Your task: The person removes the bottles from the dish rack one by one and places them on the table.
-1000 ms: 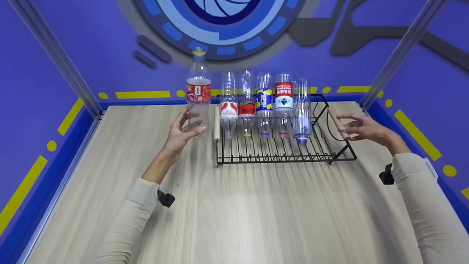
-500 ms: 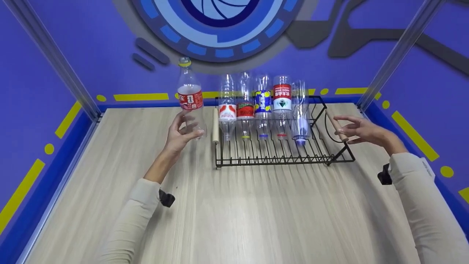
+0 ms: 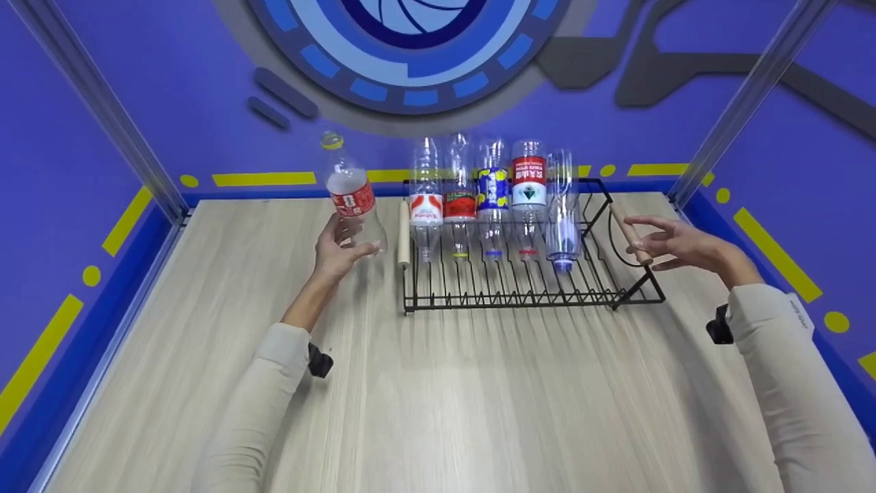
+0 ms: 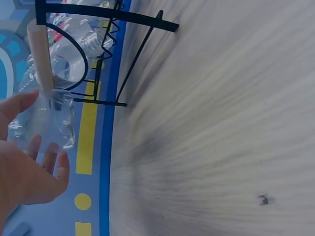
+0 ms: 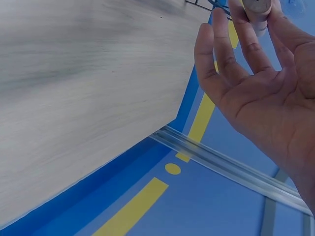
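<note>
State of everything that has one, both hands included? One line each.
Red-label bottle: held off the table, neck up, tilted toward the person's left.
Five racked bottles: necks down, slanted in the rack.
Wire rack: standing on the table, loaded.
Left wooden handle: not gripped.
Right wooden handle: held.
Left grip: holding the red-label bottle near its base.
Right grip: on the right wooden handle.

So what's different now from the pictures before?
The red-labelled bottle in the left grip has tipped: its top leaned over to the left and went down, while its bottom stayed about where it was. Nothing got newly grabbed or let go. The right grip stays on the wooden handle, and the rack and its five bottles look the same.
</note>
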### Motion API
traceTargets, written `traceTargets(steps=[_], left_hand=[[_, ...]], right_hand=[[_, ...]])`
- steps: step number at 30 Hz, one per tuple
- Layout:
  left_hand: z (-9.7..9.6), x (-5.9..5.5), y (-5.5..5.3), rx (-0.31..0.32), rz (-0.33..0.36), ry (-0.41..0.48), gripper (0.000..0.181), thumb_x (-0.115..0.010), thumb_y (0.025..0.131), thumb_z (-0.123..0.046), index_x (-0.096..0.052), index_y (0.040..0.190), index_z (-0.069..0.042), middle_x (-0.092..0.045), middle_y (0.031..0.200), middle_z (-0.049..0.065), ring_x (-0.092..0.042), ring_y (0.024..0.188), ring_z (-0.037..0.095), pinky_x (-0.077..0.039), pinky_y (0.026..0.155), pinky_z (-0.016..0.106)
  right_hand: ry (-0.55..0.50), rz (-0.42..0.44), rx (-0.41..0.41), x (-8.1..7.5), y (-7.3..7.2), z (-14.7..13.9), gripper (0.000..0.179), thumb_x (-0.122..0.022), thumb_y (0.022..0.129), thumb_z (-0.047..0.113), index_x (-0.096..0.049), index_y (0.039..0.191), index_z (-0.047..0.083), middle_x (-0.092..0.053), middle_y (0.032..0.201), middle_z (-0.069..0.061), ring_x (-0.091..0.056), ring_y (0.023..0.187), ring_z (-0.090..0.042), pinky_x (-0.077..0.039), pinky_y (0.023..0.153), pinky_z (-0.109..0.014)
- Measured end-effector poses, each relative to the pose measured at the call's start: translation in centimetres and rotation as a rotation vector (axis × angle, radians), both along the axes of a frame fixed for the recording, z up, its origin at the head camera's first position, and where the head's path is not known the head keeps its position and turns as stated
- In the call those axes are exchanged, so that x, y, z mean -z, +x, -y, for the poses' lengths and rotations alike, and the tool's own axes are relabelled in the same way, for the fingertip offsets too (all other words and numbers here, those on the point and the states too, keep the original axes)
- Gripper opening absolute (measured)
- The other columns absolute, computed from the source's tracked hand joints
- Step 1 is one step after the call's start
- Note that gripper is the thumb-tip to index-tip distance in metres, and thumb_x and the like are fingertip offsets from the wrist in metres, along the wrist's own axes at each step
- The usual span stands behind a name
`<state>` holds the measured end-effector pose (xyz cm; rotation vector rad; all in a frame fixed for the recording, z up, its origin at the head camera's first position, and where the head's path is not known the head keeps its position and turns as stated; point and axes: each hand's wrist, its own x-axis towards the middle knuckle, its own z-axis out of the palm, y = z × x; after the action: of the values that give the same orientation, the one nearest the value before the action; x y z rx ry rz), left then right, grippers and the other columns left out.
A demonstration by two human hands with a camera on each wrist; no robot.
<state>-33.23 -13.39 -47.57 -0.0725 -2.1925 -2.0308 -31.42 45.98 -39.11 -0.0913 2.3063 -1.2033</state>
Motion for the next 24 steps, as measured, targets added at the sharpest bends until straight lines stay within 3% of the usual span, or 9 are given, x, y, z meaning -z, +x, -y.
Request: traceTargets(steps=[5,12,24], left_hand=[[-0.3,0.4,-0.5,-0.013,0.053,-0.113,0.081,-0.079,0.075,0.006,-0.046,0.148,-0.007,-0.054,0.143,0.021,-0.051,0.135,0.033,-0.041,0.116,0.047],[-0.6,1.1,-1.3,0.004,0.123,-0.193,0.085,-0.08,0.078,0.005,-0.041,0.152,-0.011,-0.05,0.151,0.019,-0.047,0.142,0.035,-0.039,0.119,0.047],[-0.9,2.4,-1.6,0.047,0.118,-0.268,0.077,-0.074,0.079,0.009,-0.044,0.146,-0.009,-0.049,0.152,0.021,-0.047,0.142,0.04,-0.044,0.114,0.054]], right_hand=[[0.024,0.003,-0.005,-0.2,-0.1,0.1,0.07,-0.057,0.106,0.026,-0.018,0.164,0.02,-0.072,0.118,0.015,-0.068,0.105,-0.007,-0.057,0.09,-0.033],[0.036,0.003,0.003,-0.3,-0.2,0.4,0.07,-0.057,0.106,0.025,-0.019,0.164,0.02,-0.072,0.118,0.014,-0.068,0.097,-0.005,-0.058,0.087,-0.033],[0.035,0.011,-0.011,-0.1,0.0,0.1,0.07,-0.054,0.107,0.018,-0.015,0.165,0.022,-0.067,0.136,-0.002,-0.066,0.109,-0.007,-0.055,0.095,-0.038]])
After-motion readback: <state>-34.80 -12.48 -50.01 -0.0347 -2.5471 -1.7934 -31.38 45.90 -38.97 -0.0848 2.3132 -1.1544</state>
